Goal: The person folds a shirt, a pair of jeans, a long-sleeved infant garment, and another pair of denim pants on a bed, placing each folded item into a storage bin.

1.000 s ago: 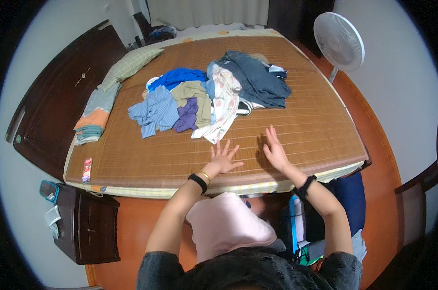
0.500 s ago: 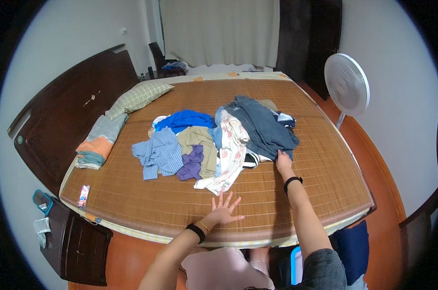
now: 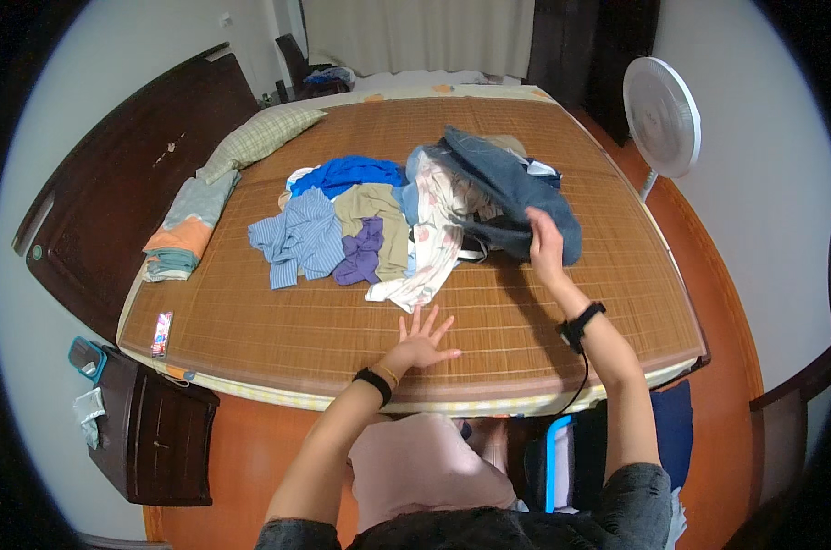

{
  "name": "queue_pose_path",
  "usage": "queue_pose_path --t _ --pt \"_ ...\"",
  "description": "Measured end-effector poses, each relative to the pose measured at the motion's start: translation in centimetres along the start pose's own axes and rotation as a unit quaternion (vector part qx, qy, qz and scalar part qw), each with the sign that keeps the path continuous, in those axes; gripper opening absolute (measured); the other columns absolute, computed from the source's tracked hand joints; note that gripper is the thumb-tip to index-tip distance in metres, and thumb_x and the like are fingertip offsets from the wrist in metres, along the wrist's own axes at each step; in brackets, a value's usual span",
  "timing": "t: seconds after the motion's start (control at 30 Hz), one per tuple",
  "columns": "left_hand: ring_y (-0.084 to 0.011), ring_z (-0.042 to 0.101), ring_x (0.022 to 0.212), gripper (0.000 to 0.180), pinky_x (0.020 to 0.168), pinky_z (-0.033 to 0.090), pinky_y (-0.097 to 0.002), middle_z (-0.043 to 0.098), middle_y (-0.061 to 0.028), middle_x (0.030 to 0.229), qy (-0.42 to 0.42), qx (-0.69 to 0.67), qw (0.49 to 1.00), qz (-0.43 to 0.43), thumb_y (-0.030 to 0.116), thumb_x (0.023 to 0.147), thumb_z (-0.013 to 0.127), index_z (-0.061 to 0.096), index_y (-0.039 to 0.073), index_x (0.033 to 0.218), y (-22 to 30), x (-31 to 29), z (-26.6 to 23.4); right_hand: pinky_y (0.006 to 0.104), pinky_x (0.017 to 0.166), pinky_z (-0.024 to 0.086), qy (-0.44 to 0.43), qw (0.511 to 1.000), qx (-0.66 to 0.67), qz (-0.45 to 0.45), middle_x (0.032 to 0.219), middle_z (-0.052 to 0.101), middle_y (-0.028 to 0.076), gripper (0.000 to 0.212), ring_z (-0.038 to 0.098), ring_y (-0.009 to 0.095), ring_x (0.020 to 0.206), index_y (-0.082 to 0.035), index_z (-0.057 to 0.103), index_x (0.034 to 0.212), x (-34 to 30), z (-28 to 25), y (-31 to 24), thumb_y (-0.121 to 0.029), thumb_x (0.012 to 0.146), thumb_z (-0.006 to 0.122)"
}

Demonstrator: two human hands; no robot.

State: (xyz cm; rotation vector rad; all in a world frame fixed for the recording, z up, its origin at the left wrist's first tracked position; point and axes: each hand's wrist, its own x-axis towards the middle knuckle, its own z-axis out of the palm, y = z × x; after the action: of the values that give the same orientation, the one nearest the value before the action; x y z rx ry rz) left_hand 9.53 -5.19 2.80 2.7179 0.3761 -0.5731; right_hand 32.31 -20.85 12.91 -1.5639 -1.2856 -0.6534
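Note:
My right hand point(image 3: 546, 244) grips the near edge of a dark blue-grey denim garment point(image 3: 516, 188) and holds it raised off the pile, its fingertips partly hidden by the cloth. Spread-fingered and empty, my left hand point(image 3: 422, 346) rests on the woven mat point(image 3: 278, 339), just short of a white floral garment point(image 3: 434, 243). Left of the denim lie a khaki garment point(image 3: 374, 206), a purple one point(image 3: 362, 252), a bright blue one point(image 3: 351, 176) and a blue striped shirt point(image 3: 304, 240). A black-and-white piece point(image 3: 473, 249) peeks out beneath the denim.
Along the headboard point(image 3: 131, 156) are a checked pillow point(image 3: 260, 142) and folded bedding point(image 3: 191, 229). A small pink-and-white packet point(image 3: 161, 334) lies near the bed's left corner. A nightstand point(image 3: 159, 440) stands at the left, a white fan point(image 3: 661, 117) at the right. A blue-rimmed container point(image 3: 553, 467) is below the bed edge.
My right hand has lifted the denim garment's near edge up from the mat. The view has tilted down, so the bed sits higher in the picture. My left hand remains spread on the mat.

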Motion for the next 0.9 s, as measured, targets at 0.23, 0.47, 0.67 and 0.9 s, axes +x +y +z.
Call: queue_pose_path --t 0.23,0.47,0.67,0.9 --pt "-0.0362 -0.024 0.136 0.096 0.105 -0.01 -0.0604 -0.014 -0.008 0.153 0.01 0.006 1.0 -0.005 0.084 0.073 0.029 0.003 0.031 0.148 0.5 0.3 1.1 0.0348 0.085 0.043 0.24 0.93 -0.113 0.255 0.094 0.06 0.013 0.02 0.056 0.025 0.092 0.001 0.054 0.104 -9.3 -13.8 -1.4 -0.01 0.095 0.039" --pt "-0.0349 -0.024 0.136 0.094 0.105 -0.012 -0.0592 -0.016 -0.007 0.153 -0.003 0.015 1.0 -0.018 0.083 0.074 0.03 0.002 0.031 0.148 1.1 -0.3 0.3 0.0349 0.084 0.044 0.059 0.925 -0.132 0.352 0.093 0.063 0.017 0.018 0.06 0.028 0.091 -0.001 0.059 0.101 -12.9 -17.7 6.5 -0.012 0.09 0.049" --pt "-0.0373 -0.012 0.14 0.09 0.107 -0.004 -0.0601 -0.005 -0.0114 0.154 0.051 0.031 0.998 -0.009 0.079 0.077 0.034 0.01 0.029 0.148 1.0 0.0 0.3 0.0636 0.105 0.013 -0.289 0.813 -0.369 0.346 0.15 0.016 0.02 0.052 0.014 0.04 0.138 -0.021 0.038 0.137 -17.3 -8.5 1.2 -0.035 0.089 0.05" --pt "-0.0287 0.034 0.126 0.06 0.101 0.024 -0.0543 0.041 -0.0137 0.127 0.247 0.165 0.955 0.017 0.033 0.079 0.063 0.039 0.021 0.133 -0.8 4.3 -4.7 0.0584 0.106 0.018 -0.239 0.827 -0.432 0.268 0.148 0.021 0.02 0.045 0.021 0.043 0.134 -0.018 0.045 0.132 -18.1 -7.1 0.5 -0.031 0.089 0.047"
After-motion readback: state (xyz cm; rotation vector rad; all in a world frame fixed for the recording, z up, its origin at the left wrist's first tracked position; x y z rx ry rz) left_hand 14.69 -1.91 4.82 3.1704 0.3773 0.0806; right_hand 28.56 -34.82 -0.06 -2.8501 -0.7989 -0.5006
